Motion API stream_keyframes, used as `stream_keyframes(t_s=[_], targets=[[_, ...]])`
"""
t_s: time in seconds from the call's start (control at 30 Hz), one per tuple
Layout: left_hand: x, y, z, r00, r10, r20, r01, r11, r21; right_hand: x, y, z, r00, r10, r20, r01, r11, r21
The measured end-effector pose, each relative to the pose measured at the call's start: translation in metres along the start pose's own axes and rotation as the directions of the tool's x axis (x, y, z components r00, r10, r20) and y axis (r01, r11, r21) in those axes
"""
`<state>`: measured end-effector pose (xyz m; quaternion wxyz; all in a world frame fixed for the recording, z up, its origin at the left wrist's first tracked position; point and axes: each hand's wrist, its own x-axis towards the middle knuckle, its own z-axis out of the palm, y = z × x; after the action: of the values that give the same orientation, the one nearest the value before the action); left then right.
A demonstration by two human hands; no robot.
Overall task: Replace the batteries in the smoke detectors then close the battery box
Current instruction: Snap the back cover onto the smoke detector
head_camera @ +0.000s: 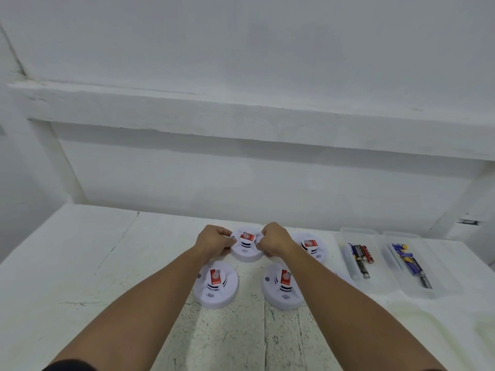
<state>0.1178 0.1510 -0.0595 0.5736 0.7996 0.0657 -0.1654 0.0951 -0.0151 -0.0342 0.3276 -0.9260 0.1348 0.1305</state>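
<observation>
Nearest us, both bare forearms reached out over the white-painted wooden bench (107,263). Under them sat the front row. The near-left round white plastic smoke detector (216,285) lay in the open with its red label up. The near-right round white plastic smoke detector (276,293) lay partly under the right forearm. Both were face-up, so we judged neither opened yet.

Behind them, the left hand (213,243) and right hand (277,243) held the far-left round white plastic smoke detector (246,246) from opposite sides, fingers curled and pinching its rim. We read this two-sided hold as set for twisting the body off its base to reach the batteries. We could not tell whether it was lifted off the bench.

The far-right round white plastic smoke detector (312,246) sat just beside the right hand, partly hidden, so room was tight there. Bare bench lay open to the left.

Rightward, apart from the hands, the inner clear plastic battery tray (348,231) and outer clear plastic battery tray (401,234) stood side by side, uncovered, with batteries inside. Whether they were two boxes or one box and its lid was unclear. The white wall ledge (241,111) ran beyond.
</observation>
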Motion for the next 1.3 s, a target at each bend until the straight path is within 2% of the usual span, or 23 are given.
stream_keyframes(t_s=[0.27, 0.37, 0.5, 0.57, 0.67, 0.77, 0.83, 0.9, 1.0, 1.1, 1.2, 1.3], targets=[[0.003, 0.002, 0.001, 0.998, -0.052, -0.028, 0.052, 0.999, 0.015, 0.0, 0.0, -0.001, 1.0, 0.002, -0.008, -0.002, 1.0, -0.014], [0.004, 0.011, 0.006, 0.998, -0.05, -0.044, 0.052, 0.997, 0.049, -0.008, 0.004, -0.007, 0.997, -0.071, -0.037, 0.07, 0.997, -0.01], [0.004, 0.03, 0.023, 0.983, 0.095, -0.159, -0.035, 0.939, 0.343, -0.016, 0.013, -0.023, 0.975, -0.154, -0.162, 0.165, 0.985, 0.057], [0.001, 0.04, 0.037, 0.967, 0.18, -0.178, -0.094, 0.908, 0.408, -0.018, 0.022, -0.037, 0.958, -0.136, -0.252, 0.165, 0.982, 0.096], [-0.007, 0.05, 0.067, 0.951, 0.301, -0.071, -0.247, 0.877, 0.413, -0.021, 0.044, -0.058, 0.936, -0.075, -0.343, 0.106, 0.992, 0.072], [-0.016, 0.054, 0.097, 0.933, 0.357, 0.034, -0.335, 0.833, 0.441, -0.018, 0.066, -0.066, 0.952, 0.001, -0.307, -0.008, 1.0, -0.021], [-0.018, 0.055, 0.116, 0.943, 0.31, 0.117, -0.329, 0.828, 0.454, -0.021, 0.078, -0.066, 0.965, 0.06, -0.255, -0.095, 0.988, -0.126], [-0.02, 0.055, 0.133, 0.957, 0.225, 0.184, -0.287, 0.832, 0.475, -0.022, 0.089, -0.063, 0.968, 0.071, -0.239, -0.114, 0.979, -0.172], [-0.021, 0.052, 0.146, 0.973, 0.115, 0.198, -0.2, 0.848, 0.491, -0.022, 0.099, -0.057, 0.961, 0.125, -0.247, -0.142, 0.988, -0.052], [-0.02, 0.052, 0.15, 0.98, 0.072, 0.184, -0.149, 0.882, 0.447, -0.019, 0.102, -0.056, 0.957, 0.167, -0.237, -0.166, 0.986, 0.023], [-0.016, 0.055, 0.151, 0.984, 0.033, 0.176, -0.092, 0.936, 0.341, -0.018, 0.1, -0.06, 0.955, 0.212, -0.207, -0.19, 0.974, 0.123], [-0.017, 0.062, 0.148, 0.977, -0.033, 0.21, 0.013, 0.995, 0.095, -0.016, 0.098, -0.064, 0.948, 0.226, -0.223, -0.167, 0.953, 0.255]])
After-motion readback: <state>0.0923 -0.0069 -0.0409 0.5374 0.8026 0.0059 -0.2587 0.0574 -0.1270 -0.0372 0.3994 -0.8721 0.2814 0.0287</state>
